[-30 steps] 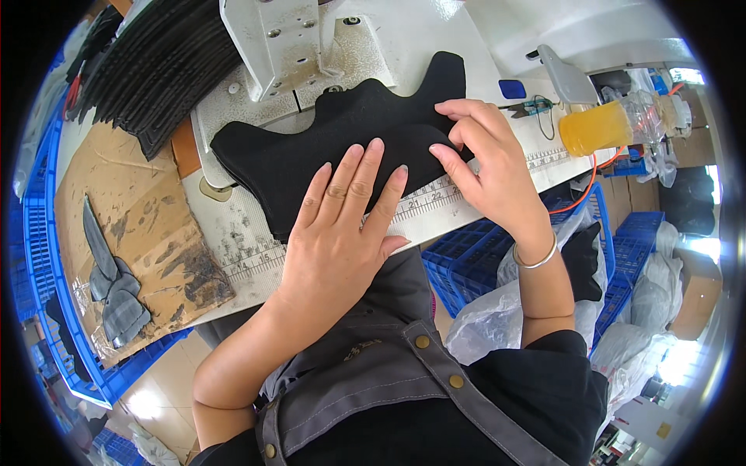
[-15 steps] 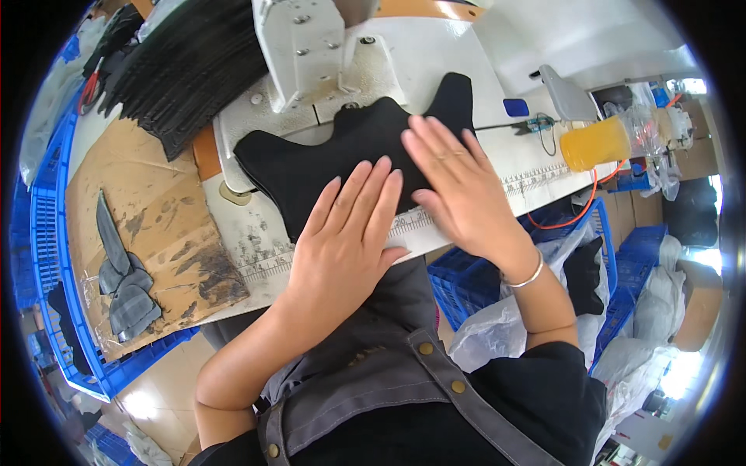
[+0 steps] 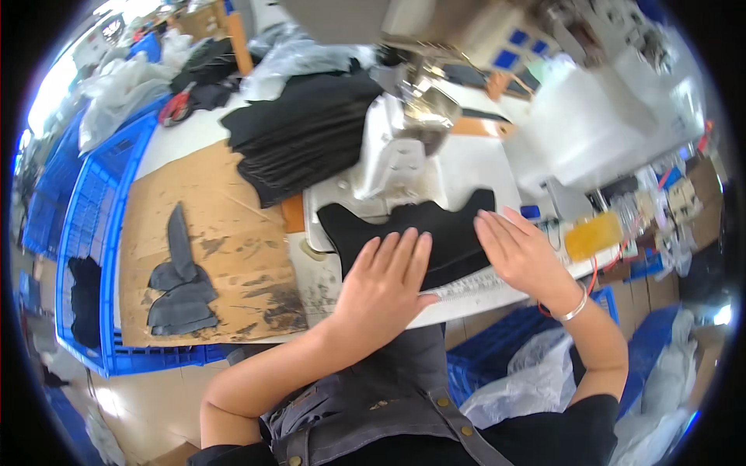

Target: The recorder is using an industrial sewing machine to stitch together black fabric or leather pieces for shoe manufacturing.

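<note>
A black fabric piece [image 3: 420, 239] with a wavy far edge lies flat at the bed of a white sewing machine [image 3: 392, 147]. My left hand [image 3: 385, 283] rests flat on its near left part, fingers straight and pointing away from me. At the piece's right end, the fingertips of my right hand [image 3: 524, 256] touch the cloth, the fingers stretched out. Neither hand grips anything. My left palm hides some of the near edge. A ruler strip [image 3: 466, 287] runs along the table's front edge, just in front of the cloth.
Left of the machine sits a pile of black fabric pieces [image 3: 303, 132]. Small dark grey cut pieces [image 3: 183, 287] lie on stained cardboard [image 3: 233, 272], beside a blue crate [image 3: 113, 194]. Red-handled scissors [image 3: 177, 107] lie farther back. A yellow-filled bottle [image 3: 594, 235] stands at right.
My view has shifted up and left, bringing more of the machine and the fabric pile into sight. Both hands stay flat on the black piece, the right one now nearer its right end.
</note>
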{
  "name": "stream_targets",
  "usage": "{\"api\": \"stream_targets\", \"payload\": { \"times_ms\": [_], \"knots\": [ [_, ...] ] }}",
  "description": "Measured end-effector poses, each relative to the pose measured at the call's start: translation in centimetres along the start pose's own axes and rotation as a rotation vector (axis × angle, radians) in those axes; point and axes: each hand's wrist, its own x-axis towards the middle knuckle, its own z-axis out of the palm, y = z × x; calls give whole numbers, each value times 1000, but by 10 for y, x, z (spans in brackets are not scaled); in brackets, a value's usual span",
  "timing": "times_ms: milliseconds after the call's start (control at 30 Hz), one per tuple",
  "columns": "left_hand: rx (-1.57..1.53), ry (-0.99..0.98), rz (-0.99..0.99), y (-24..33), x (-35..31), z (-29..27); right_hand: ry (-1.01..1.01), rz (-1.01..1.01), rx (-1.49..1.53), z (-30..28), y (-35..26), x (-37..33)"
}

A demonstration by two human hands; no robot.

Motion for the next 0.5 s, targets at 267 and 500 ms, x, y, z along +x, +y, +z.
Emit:
{"api": "stream_targets", "payload": {
  "times_ms": [267,500],
  "knots": [
    [173,120,-24,-14,-22,-106,400,111,305,-51,-32,7],
    [373,489,-305,-85,-28,-182,308,351,664,11,-65,13]
  ]
}}
